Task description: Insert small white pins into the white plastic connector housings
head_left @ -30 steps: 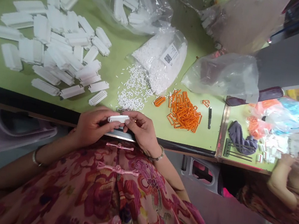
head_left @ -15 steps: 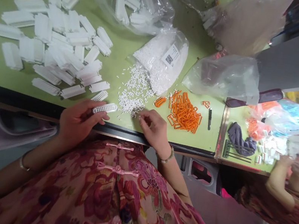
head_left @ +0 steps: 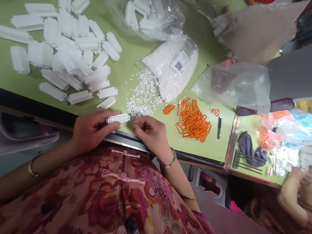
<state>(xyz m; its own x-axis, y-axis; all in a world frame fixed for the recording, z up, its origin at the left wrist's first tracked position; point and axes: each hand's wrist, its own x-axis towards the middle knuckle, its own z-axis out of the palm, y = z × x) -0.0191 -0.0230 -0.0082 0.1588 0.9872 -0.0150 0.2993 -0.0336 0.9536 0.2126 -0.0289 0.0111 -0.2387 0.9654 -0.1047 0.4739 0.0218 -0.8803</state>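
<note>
In the head view, taking 12 o'clock as straight away from me, my left hand [head_left: 93, 126] pinches a white perforated block [head_left: 117, 118] between thumb and fingers. Its long axis slants gently, from between 8 and 9 o'clock at my grip to between 2 and 3 at its free end. Rows of small holes show on it.

That free end points toward my right hand [head_left: 151, 134], the nearer of the 2 to the loose white pins [head_left: 141, 108]. From my right fingertips, the block lies at 9 o'clock, just beside them, and the pins spread at about 12. My right fingers are curled, tips drawn close; I cannot tell whether they pinch a pin.

The orange clips [head_left: 193, 121] sit at 2 o'clock from my right hand. From my left hand, 1 more perforated block [head_left: 106, 102] lies near 1 o'clock, and the white block heap [head_left: 72, 43] at 11.
</note>
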